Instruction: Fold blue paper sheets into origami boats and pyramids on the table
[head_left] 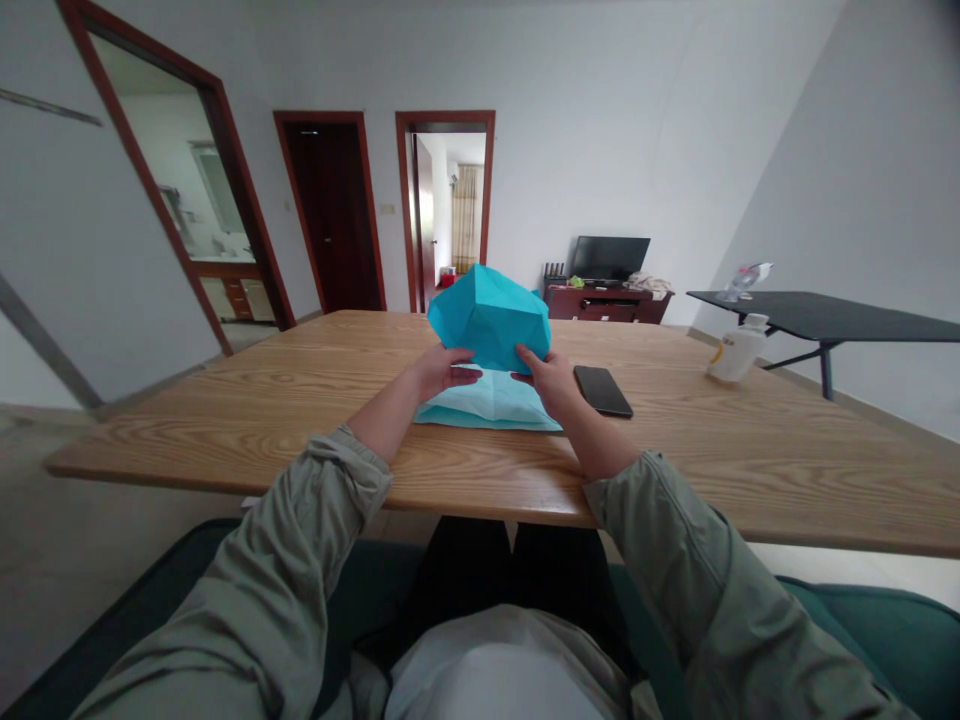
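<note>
A folded piece of bright blue paper (489, 315) with several creases is held up above the table, tilted toward me. My left hand (444, 372) pinches its lower left edge, thumb on the near side and fingers underneath. At the lower right edge my right hand (549, 378) grips the same paper in a like way. Beneath both hands lies a paler blue creased sheet (487, 405) on the wooden table (300, 400). A black phone (602, 391) rests flat just right of my right hand.
A white translucent bottle (739, 352) stands on the table's right side. Beyond it is a black folding table (840, 312) with a clear plastic item (744, 280) on it. Against the far wall, a television (610, 259) sits on a dark red cabinet (600, 304).
</note>
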